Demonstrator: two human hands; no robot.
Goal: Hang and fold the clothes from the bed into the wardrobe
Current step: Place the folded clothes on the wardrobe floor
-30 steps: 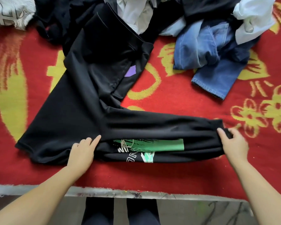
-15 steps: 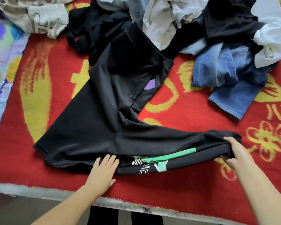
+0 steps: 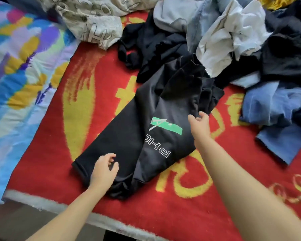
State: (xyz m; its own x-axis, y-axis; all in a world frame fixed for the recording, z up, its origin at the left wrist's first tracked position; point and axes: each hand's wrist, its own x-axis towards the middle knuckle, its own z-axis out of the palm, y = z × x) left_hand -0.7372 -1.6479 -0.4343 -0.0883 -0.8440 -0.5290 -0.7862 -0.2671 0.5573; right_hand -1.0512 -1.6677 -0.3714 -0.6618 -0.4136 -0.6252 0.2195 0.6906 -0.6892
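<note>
Bed edge (image 3: pixel 47 205): pale grey trim running along the near side of the red blanket.
Red blanket (image 3: pixel 189 202): red with yellow motifs, spread across the bed under everything else.
Left hand (image 3: pixel 103 169): over the near left corner of the black garment, fingers loosely curled, thumb and fingertips close together; pinching cloth or just touching it, cannot tell through the blur.
Black garment (image 3: pixel 129 136): lying on the blanket between the 2 hands, folded lengthwise into a long slanted shape, near end bunched by the bed edge, far end crumpled against the pile.
Print (image 3: pixel 166 126): green block with a grey scribble and outlined white letters, facing up on the top layer of the garment.
Right hand (image 3: pixel 200 126): at the right edge of the garment, fingers curled round a fold of black cloth.
Jeans (image 3: pixel 276 119): blue denim, right of the garment, apart from it.
Clothes pile (image 3: pixel 224 35): white, pale blue and black pieces heaped at the far side.
Patterned cloth (image 3: pixel 94 20): beige with outlined letters, far left of the pile.
Colourful sheet (image 3: pixel 16 75): blue, yellow and purple, left of the blanket.
</note>
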